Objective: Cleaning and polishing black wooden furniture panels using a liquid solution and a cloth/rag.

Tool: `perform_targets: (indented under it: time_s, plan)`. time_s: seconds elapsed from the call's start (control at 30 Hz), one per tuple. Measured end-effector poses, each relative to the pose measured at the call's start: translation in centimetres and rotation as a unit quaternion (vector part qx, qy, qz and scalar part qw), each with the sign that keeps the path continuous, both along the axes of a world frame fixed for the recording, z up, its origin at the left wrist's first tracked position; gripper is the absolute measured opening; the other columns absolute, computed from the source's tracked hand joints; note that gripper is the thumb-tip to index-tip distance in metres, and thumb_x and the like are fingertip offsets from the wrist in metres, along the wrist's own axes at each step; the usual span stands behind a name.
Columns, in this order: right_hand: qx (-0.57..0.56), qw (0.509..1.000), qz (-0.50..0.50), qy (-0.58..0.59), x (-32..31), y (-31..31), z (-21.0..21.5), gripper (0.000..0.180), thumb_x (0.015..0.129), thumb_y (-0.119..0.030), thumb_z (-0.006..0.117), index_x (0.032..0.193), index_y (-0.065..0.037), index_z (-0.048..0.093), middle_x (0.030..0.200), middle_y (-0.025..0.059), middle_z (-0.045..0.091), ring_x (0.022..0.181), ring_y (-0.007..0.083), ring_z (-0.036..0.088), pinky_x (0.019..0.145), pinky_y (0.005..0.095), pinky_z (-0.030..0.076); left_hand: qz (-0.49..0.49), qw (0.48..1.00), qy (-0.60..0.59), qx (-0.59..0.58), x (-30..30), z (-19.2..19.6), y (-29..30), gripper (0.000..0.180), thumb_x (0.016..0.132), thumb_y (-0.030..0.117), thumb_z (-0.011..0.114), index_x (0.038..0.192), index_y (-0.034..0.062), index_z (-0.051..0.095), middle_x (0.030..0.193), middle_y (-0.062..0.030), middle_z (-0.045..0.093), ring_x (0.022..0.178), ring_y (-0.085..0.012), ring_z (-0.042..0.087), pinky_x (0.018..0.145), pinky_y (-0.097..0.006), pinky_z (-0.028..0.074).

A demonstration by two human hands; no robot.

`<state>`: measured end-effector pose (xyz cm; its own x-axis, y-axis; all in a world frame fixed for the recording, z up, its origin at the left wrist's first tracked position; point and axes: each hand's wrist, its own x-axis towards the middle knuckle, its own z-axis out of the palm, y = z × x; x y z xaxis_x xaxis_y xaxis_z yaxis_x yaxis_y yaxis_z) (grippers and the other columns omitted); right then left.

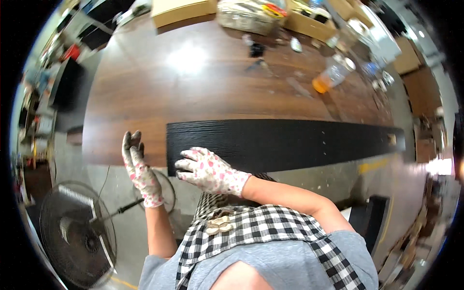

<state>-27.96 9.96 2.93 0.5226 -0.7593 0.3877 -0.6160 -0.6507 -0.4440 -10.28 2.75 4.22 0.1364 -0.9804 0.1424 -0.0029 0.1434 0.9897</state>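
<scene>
A long black board point(270, 144) with a wood-grain surface lies along the near edge of the brown table point(145, 92). Both my hands wear white gloves with pink spots and darkened fingertips. To the left of the board's end, my left hand point(139, 166) is raised with its fingers stretched out, holding nothing. Over the near left corner of the board is my right hand point(210, 171), its fingers a little bent and apart. Whether it touches the board I cannot tell. A small light patch point(392, 139) shows at the board's far right end.
A bottle with orange liquid point(330, 79) stands on the table at the right. Along the back are a cardboard box point(181, 12), a clear plastic bag point(246, 17) and an open carton point(309, 24). A pedestal fan point(79, 234) stands on the floor at the lower left.
</scene>
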Motion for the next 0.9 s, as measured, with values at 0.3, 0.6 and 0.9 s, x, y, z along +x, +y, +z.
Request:
perform_targets:
  time_s: [0.3,0.6,0.9]
  plan:
    - [-0.050,0.860,-0.501,0.088,-17.3,17.2,1.2,0.031,0.077,-0.011,0.065,0.106,-0.019,0.070,0.115,0.0057,0.063,0.116,0.0287,0.054,0.100,0.0436,0.041,-0.290,0.956,-0.007,-0.050,-9.9,2.6,1.3,0.038,0.099,0.006,0.042,0.136,-0.0006,0.046,0.127,-0.0152,0.056,0.119,-0.0216,0.053,0.106,-0.034,0.036]
    - [-0.133,0.718,-0.679,0.076,-33.7,27.1,-0.5,0.024,0.077,-0.010,0.068,0.101,-0.015,0.070,0.111,0.0091,0.065,0.110,0.0314,0.057,0.095,0.0438,0.044,-0.489,0.839,-0.193,-0.144,-24.7,1.8,9.1,0.035,0.088,0.002,0.056,0.123,0.0042,0.058,0.124,-0.0146,0.059,0.121,-0.0302,0.053,0.105,-0.039,0.038]
    - [-0.125,0.657,-0.740,0.076,-53.5,37.8,1.7,0.019,0.080,-0.011,0.065,0.098,-0.011,0.071,0.109,0.0116,0.065,0.109,0.0332,0.057,0.097,0.0440,0.043,-0.512,0.807,-0.242,-0.165,-42.2,4.0,17.9,0.035,0.089,0.002,0.055,0.124,0.0009,0.056,0.125,-0.0134,0.058,0.117,-0.0248,0.054,0.104,-0.035,0.039]
